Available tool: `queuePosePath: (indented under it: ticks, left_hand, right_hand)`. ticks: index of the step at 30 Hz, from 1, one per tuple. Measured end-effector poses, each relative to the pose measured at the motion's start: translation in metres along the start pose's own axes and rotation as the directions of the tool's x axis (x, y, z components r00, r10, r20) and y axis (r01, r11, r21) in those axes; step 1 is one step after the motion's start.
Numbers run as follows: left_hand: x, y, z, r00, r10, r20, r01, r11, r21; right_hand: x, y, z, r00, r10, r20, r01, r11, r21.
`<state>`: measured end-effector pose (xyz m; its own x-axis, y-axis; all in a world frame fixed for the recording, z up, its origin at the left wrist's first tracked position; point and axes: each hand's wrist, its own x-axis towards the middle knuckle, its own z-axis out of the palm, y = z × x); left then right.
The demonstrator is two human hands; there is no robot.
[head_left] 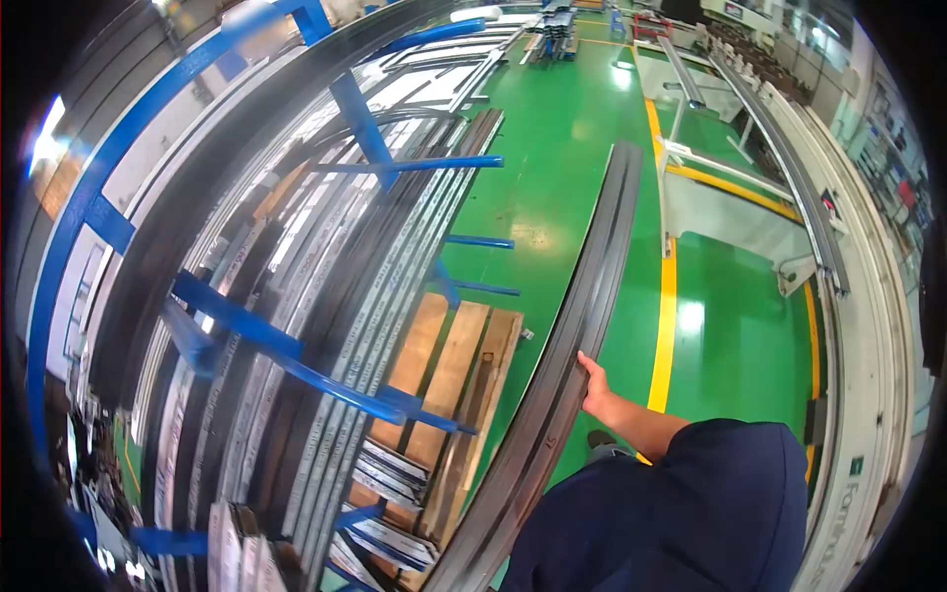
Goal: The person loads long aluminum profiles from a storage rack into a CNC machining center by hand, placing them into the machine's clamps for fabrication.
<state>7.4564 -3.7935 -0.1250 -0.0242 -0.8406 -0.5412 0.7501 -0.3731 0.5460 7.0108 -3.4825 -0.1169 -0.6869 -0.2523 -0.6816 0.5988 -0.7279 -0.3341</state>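
Observation:
A long dark metal profile (562,385) runs from the bottom centre up toward the middle of the head view, with "15" marked on its lower part. One hand, which appears to be my right hand (594,385), holds the profile's right edge, its thumb on the upper face and its other fingers hidden by the profile. My left hand is not in view. Left of the profile, a blue rack (340,390) bears many long metal profiles (380,286) on its arms.
Below the rack lies a wooden pallet (449,350), with short metal pieces (393,474) near it. A long white machine (868,326) stands along the right. Yellow lines (666,326) cross the green floor (552,128). More stacked profiles (550,37) lie at the far end.

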Motion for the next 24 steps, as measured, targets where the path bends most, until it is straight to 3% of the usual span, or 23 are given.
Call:
queuePosePath:
  ticks: [2, 5, 6, 8, 10, 13, 16, 17, 20, 22, 24]
  left_hand:
    - [-0.067, -0.015, -0.019, 0.999, 0.046, 0.003, -0.046, 0.996, -0.075]
    - [-0.172, -0.03, -0.041, 0.978, 0.208, -0.006, -0.205, 0.958, -0.203]
    - [-0.197, -0.038, -0.034, 0.947, 0.32, -0.027, -0.321, 0.94, -0.116]
    - [-0.248, -0.054, -0.022, 0.844, 0.532, -0.066, -0.528, 0.846, 0.075]
    - [-0.289, -0.042, -0.01, 0.949, 0.311, 0.059, -0.29, 0.929, -0.23]
    - [-0.342, -0.034, 0.005, 0.919, 0.376, 0.123, -0.345, 0.914, -0.214]
    - [-0.391, -0.014, 0.015, 0.924, 0.341, 0.173, -0.281, 0.912, -0.298]
    - [-0.406, -0.005, 0.027, 0.925, 0.37, 0.086, -0.335, 0.901, -0.274]
    - [-0.438, 0.023, 0.04, 0.909, 0.409, 0.078, -0.375, 0.886, -0.271]
    - [-0.466, 0.033, 0.05, 0.808, 0.553, 0.203, -0.524, 0.832, -0.18]
    - [-0.466, 0.064, 0.04, 0.813, 0.416, 0.407, -0.314, 0.902, -0.295]
  right_hand:
    - [-0.01, -0.038, -0.013, 0.999, -0.021, -0.043, 0.021, 1.0, -0.009]
    - [-0.011, -0.101, -0.041, 0.98, -0.082, 0.183, 0.077, 0.996, 0.035]
    - [-0.018, -0.121, -0.048, 0.958, -0.093, 0.27, 0.08, 0.995, 0.056]
    - [-0.036, -0.164, -0.06, 0.953, -0.039, 0.302, 0.012, 0.996, 0.09]
    - [-0.036, -0.198, -0.082, 0.929, -0.139, 0.343, 0.115, 0.989, 0.089]
    - [-0.094, -0.232, -0.073, 0.956, -0.178, 0.233, 0.157, 0.982, 0.105]
    - [-0.121, -0.257, -0.089, 0.913, -0.26, 0.315, 0.202, 0.958, 0.206]
    - [-0.144, -0.261, -0.085, 0.924, -0.253, 0.287, 0.196, 0.957, 0.212]
    - [-0.185, -0.273, -0.086, 0.883, -0.364, 0.296, 0.293, 0.921, 0.258]
    - [-0.219, -0.279, -0.08, 0.832, -0.423, 0.359, 0.326, 0.896, 0.302]
    - [-0.245, -0.295, -0.079, 0.83, -0.449, 0.331, 0.384, 0.89, 0.245]
